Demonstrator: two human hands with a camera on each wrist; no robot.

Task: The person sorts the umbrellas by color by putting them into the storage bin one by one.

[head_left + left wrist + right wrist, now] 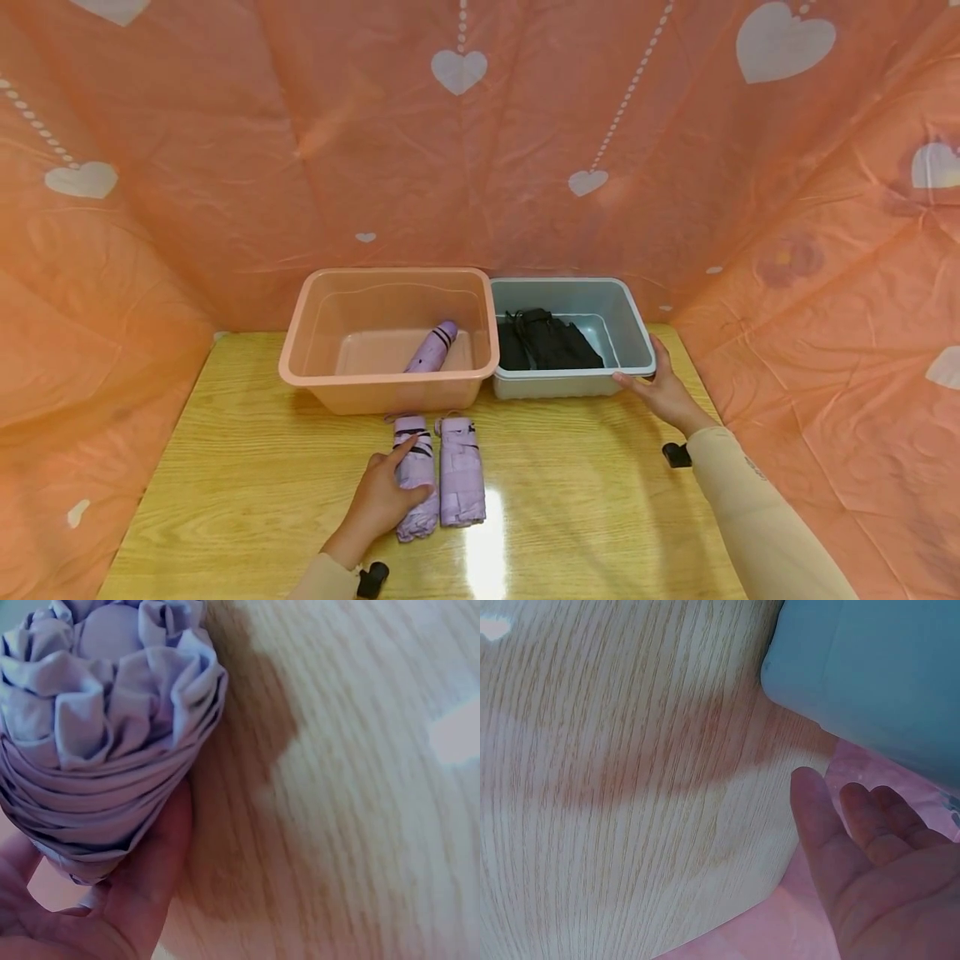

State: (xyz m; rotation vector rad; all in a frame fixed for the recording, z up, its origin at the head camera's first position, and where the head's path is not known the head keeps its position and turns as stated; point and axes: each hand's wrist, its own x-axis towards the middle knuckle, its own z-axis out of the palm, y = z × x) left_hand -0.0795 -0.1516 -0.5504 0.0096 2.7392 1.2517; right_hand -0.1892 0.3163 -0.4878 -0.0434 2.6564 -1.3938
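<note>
Pinching lilac tubular fabric umbrella (pixel 417 471), L hand (pixel 382 494) prob. needing steady hold. R hand (pixel 666 395) spreading nr R edge, yellow wooden table (pixel 577 500).

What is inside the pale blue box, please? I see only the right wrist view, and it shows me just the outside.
Observer: Some black cloth lies inside the pale blue box.
Operator: Thank you. And what is happening at the left wrist?
Observer: The left grip holds a folded purple umbrella.
Operator: Is it alone there?
Observer: No, a second umbrella lies beside it, to its right.
</note>
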